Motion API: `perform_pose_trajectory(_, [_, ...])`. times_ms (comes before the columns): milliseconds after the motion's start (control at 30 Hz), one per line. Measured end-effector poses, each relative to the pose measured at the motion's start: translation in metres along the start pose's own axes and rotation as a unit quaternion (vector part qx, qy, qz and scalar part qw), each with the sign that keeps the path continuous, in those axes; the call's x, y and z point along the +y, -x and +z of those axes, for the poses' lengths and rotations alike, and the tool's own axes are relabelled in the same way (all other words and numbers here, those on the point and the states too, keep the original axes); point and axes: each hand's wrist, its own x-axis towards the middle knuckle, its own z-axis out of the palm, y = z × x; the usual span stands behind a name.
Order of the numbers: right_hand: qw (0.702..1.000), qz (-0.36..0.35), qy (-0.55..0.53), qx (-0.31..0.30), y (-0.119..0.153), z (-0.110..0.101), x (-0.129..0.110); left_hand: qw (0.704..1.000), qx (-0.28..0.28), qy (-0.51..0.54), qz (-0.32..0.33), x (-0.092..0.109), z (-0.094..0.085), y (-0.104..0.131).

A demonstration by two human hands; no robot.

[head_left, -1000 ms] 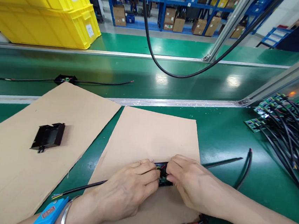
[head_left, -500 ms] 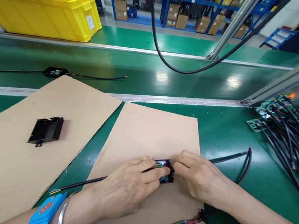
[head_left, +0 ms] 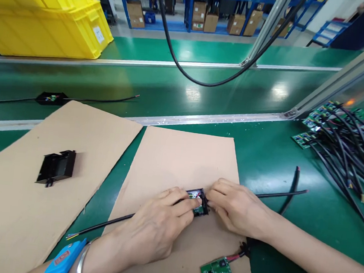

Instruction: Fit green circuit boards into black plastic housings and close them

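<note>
Blue shelving (head_left: 187, 14), cartons (head_left: 210, 22); grey floor (head_left: 123, 31); pale wall (head_left: 331, 12), probably, upper right; glare (head_left: 279, 91) on green bench (head_left: 237, 96).

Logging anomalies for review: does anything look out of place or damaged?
Mainly the heap of black cables with green circuit boards at far right: strands cross and boards overlap, so it looks tangled. No clear damage shows.

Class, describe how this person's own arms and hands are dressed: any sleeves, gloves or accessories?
Both forearms are sleeveless where visible. The left hand is ungloved; its wrist carries a blue band with a reddish label, too small to read, and a shiny silver bangle. The right hand is ungloved too, with no wristwear visible.
</note>
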Motion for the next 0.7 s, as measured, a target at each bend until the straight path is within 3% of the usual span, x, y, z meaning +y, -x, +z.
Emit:
perform_pose_trajectory(100, [0.999, -0.026, -0.009, 0.042, 0.006, 0.004, 0.009, 1.000, -0.002, -0.003, 0.009, -0.002, 0.002, 0.002])
perform_pose_trajectory(267, [0.991, -0.082, 0.065, 0.080, 0.008, 0.013, 0.014, 0.999, -0.029, -0.013, 0.001, 0.000, -0.001, -0.001])
perform_pose_trajectory(533, [0.972, -0.110, 0.077, 0.195, 0.014, 0.019, 0.012, 0.998, -0.060, -0.026, -0.015, 0.004, -0.008, -0.004])
perform_pose_trajectory(700, [0.976, -0.130, 0.085, 0.151, 0.010, 0.013, 0.015, 0.998, -0.061, -0.025, -0.017, 0.002, -0.004, -0.004])
